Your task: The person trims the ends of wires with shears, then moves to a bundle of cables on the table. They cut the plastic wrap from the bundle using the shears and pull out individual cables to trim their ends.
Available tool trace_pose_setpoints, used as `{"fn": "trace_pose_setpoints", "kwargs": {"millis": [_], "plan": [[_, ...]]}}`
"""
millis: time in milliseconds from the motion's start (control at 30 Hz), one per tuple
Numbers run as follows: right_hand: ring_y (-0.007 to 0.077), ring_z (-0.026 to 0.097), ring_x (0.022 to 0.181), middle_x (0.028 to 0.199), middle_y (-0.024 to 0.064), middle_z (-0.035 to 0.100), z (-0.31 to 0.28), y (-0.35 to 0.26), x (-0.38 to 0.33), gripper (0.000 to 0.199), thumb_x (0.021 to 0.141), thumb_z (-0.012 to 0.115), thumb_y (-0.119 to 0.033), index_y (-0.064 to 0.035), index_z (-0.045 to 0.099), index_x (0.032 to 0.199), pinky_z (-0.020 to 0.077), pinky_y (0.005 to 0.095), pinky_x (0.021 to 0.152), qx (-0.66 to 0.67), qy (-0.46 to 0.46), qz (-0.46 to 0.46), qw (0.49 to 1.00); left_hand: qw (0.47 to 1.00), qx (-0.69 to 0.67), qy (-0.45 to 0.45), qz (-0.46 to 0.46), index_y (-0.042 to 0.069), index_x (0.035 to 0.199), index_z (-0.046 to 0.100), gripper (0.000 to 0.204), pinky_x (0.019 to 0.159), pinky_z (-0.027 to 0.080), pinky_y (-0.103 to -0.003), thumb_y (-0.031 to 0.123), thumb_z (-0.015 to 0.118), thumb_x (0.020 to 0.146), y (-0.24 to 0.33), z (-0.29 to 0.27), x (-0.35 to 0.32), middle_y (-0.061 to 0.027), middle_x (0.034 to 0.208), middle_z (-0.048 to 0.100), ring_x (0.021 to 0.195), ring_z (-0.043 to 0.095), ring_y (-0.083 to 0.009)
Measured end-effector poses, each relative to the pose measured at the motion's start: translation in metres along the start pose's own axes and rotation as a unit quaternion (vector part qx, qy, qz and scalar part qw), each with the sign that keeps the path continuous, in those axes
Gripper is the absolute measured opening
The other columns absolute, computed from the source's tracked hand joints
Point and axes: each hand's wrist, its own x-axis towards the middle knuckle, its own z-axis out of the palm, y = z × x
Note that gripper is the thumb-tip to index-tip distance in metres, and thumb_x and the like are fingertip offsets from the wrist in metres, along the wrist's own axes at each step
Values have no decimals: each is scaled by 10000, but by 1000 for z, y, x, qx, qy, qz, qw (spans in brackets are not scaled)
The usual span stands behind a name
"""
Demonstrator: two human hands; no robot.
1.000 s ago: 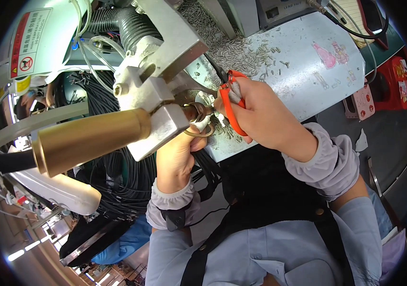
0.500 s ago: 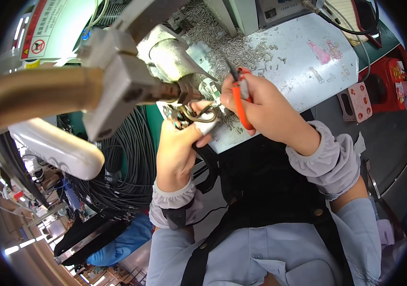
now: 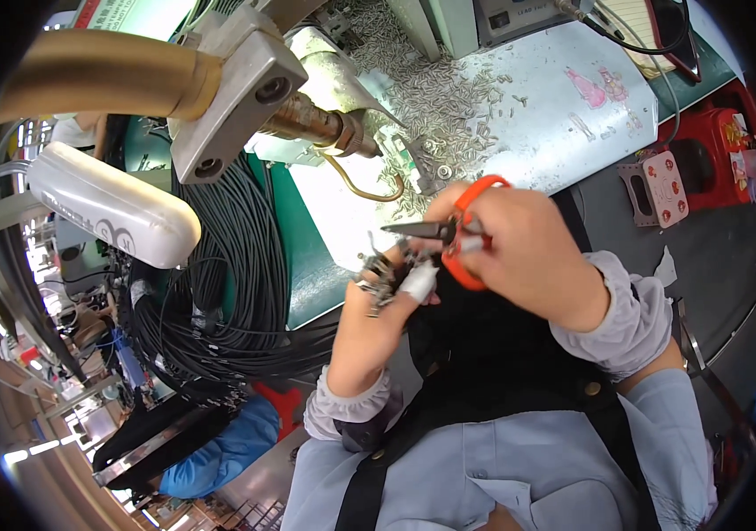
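My right hand (image 3: 520, 252) grips orange-handled scissors (image 3: 449, 232), blades pointing left. My left hand (image 3: 378, 310) holds a bunch of small metal wire ends (image 3: 380, 273) just below the blade tips; one fingertip wears white tape (image 3: 418, 280). Both hands are in front of my chest, off the bench's near edge. A brass nozzle with a curved wire hook (image 3: 356, 173) hangs above them from a grey metal block (image 3: 232, 97).
The white bench top (image 3: 555, 115) carries several scattered small metal pieces (image 3: 449, 97). A thick bundle of black cables (image 3: 227, 292) hangs at the left. A white cylinder (image 3: 112, 212) and a brass tube (image 3: 95, 71) are upper left. A red stool (image 3: 714, 150) stands at the right.
Both hands have come down and away from the brass nozzle, toward my chest. The scissors now point left at the bundle in my left hand. The camera view shifted.
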Motion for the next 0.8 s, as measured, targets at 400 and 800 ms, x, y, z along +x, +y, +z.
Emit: {"fn": "trace_pose_setpoints", "kwargs": {"millis": [400, 800], "plan": [[114, 484, 457, 644, -28, 524, 0, -3, -19, 281, 630, 645, -129, -123, 629, 910, 352, 237, 412, -184, 17, -177, 967, 962, -261, 52, -67, 16, 1046, 434, 304, 544, 406, -213, -71, 506, 764, 1, 5, 0, -93, 784, 550, 615, 496, -117], [69, 530, 484, 623, 37, 569, 20, -2, -27, 146, 712, 666, -27, -32, 592, 838, 391, 190, 435, 296, 12, 65, 953, 979, -139, 148, 26, 16, 880, 503, 201, 564, 376, -181, -82, 582, 724, -6, 18, -6, -39, 764, 549, 647, 488, -65]]}}
